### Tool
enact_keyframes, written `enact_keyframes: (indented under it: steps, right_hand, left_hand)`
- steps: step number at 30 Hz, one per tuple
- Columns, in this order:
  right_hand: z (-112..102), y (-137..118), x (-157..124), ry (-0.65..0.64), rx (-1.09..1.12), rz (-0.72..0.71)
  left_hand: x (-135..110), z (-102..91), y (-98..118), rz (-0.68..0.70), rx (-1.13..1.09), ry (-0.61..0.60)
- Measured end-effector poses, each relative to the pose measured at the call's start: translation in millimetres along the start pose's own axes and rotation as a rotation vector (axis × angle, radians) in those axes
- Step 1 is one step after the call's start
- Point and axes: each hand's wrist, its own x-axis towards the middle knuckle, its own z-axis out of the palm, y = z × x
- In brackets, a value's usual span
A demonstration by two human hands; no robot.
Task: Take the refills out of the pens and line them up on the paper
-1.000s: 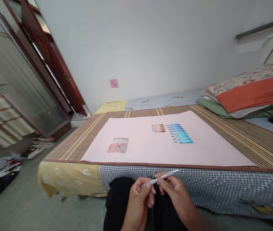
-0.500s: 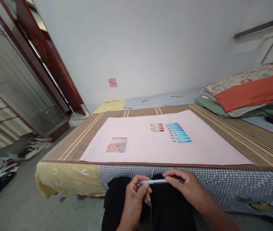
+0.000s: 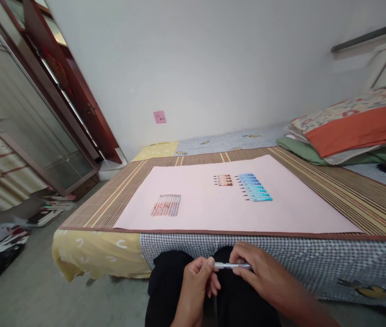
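Low in front of me, over my black-trousered lap, both hands pinch one slim silvery pen [image 3: 227, 265] held level. My left hand [image 3: 197, 284] grips its left end with closed fingertips. My right hand [image 3: 264, 274] closes over its right part. On the bed lies a pink sheet [image 3: 206, 213] bearing a row of pinkish pens [image 3: 166, 205] at the left, a small group of brown pens [image 3: 223, 180] in the middle, and a row of blue pens [image 3: 254, 187] beside them.
The pink sheet rests on a striped mat [image 3: 349, 190] over a checked bedcover [image 3: 315, 263]. Folded bedding and pillows [image 3: 349, 127] lie at the right. A glass-fronted cabinet [image 3: 26, 113] and stacked books [image 3: 50, 209] stand on the floor at the left.
The pen has tipped from slanting up-right to level and sunk lower toward my lap. My right hand slid outward along it.
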Motion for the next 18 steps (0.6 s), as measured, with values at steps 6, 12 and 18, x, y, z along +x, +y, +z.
enact_keyframes:
  steps: [6, 12, 18]
  right_hand:
    - [0.1, -5.6, 0.6, 0.004, -0.058, -0.003]
    - [-7.0, 2.3, 0.2, -0.022, -0.060, 0.003]
    - [-17.0, 10.6, -0.3, 0.063, 0.094, 0.026]
  left_hand:
    - [1.1, 4.4, -5.8, -0.117, -0.066, 0.097]
    - [3.5, -2.7, -6.3, -0.111, -0.086, 0.127]
    - [5.3, -6.2, -6.2, -0.150, -0.222, 0.125]
